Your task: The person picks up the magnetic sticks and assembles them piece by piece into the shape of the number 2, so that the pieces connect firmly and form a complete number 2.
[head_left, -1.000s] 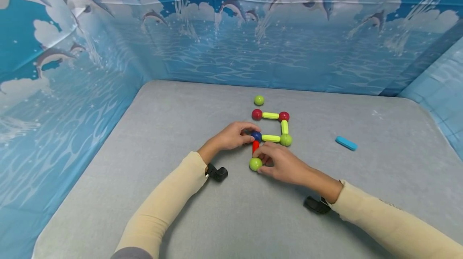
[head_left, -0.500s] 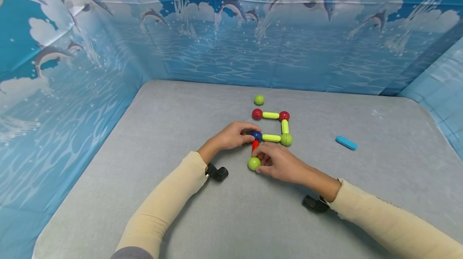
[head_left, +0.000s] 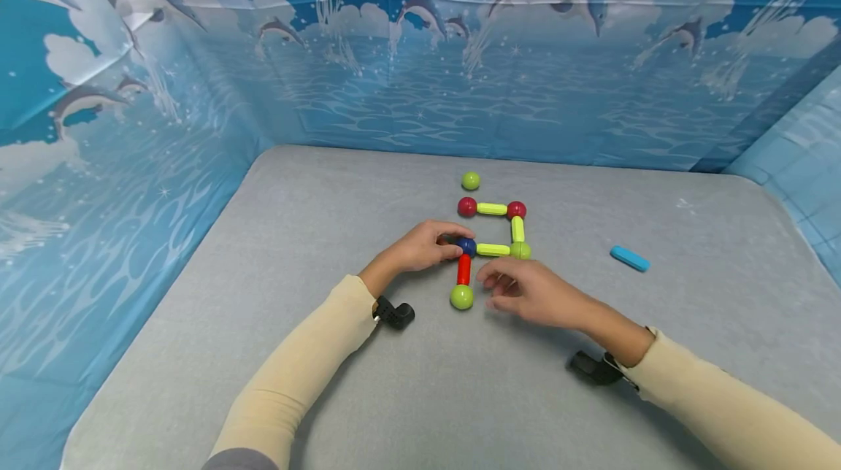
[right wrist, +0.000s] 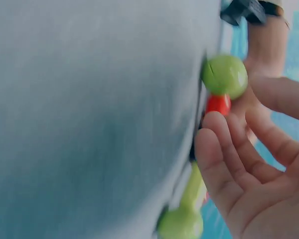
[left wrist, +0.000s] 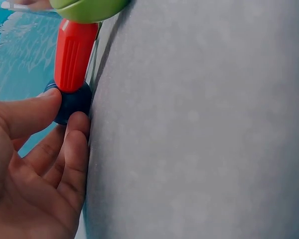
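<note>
My left hand (head_left: 427, 245) pinches a dark blue ball (head_left: 467, 247) between thumb and fingers; the left wrist view shows the thumb on the ball (left wrist: 74, 103). A red rod (head_left: 463, 270) runs from that ball toward me and ends at a green ball (head_left: 462, 298). To the right, a yellow-green rod (head_left: 493, 249) joins the blue ball to another green ball (head_left: 520, 250). My right hand (head_left: 535, 293) hovers just right of the red rod, fingers loosely bent, holding nothing. In the right wrist view its fingers overlap part of the red rod (right wrist: 218, 104).
Farther back, a yellow-green rod (head_left: 517, 229) leads to a red ball (head_left: 516, 211), then another rod (head_left: 491, 208) to a second red ball (head_left: 467, 207). Behind sits a loose green ball (head_left: 471, 181). A blue rod (head_left: 629, 258) lies to the right on the grey table (head_left: 420, 397).
My right hand has let go of the red rod and green ball and drawn back to the right. The green ball's end shifted slightly left earlier. My left hand keeps its grip.
</note>
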Available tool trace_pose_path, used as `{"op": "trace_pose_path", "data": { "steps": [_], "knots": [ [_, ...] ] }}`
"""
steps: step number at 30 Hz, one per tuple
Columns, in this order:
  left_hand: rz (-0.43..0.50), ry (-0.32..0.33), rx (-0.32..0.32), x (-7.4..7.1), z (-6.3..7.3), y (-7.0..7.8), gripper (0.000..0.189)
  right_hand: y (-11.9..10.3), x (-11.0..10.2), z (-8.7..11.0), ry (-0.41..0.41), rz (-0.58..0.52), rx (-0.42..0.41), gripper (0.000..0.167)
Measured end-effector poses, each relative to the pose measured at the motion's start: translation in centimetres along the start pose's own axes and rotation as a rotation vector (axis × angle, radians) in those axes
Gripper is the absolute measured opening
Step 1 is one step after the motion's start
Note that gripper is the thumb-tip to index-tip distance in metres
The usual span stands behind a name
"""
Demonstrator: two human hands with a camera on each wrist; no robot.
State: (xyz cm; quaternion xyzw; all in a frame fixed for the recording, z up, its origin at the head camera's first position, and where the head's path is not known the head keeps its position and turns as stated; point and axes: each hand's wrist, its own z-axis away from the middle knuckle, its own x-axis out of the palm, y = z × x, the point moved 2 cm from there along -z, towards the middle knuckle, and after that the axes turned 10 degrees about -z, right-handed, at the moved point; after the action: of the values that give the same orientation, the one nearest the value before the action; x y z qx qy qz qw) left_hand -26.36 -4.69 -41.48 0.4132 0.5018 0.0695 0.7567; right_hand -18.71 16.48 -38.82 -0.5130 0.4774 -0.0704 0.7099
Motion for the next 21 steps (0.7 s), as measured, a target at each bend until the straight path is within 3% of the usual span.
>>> {"op": "trace_pose_path", "data": {
  "steps": [4, 12, 15, 21],
  "knots": [
    [-0.007, -0.003, -0.020, -0.1, 0.0, 0.0, 0.036, 0.9, -2.6, 2.0, 0.060, 0.074, 0.034, 0.028],
    [-0.005, -0.016, -0.047, -0.2, 0.2, -0.1, 0.036, 4.3, -9.1, 6.4, 0.285, 0.435, -0.010, 0.029],
    [-0.002, -0.008, -0.048, -0.3, 0.3, 0.0, 0.035, 6.4, -11.4, 7.3, 0.301, 0.459, 0.084, 0.032],
    [-0.013, -0.014, -0.026, -0.1, 0.3, 0.2, 0.036, 10.1, -13.5, 8.7, 0.195, 0.420, 0.330, 0.038]
  ]
}}
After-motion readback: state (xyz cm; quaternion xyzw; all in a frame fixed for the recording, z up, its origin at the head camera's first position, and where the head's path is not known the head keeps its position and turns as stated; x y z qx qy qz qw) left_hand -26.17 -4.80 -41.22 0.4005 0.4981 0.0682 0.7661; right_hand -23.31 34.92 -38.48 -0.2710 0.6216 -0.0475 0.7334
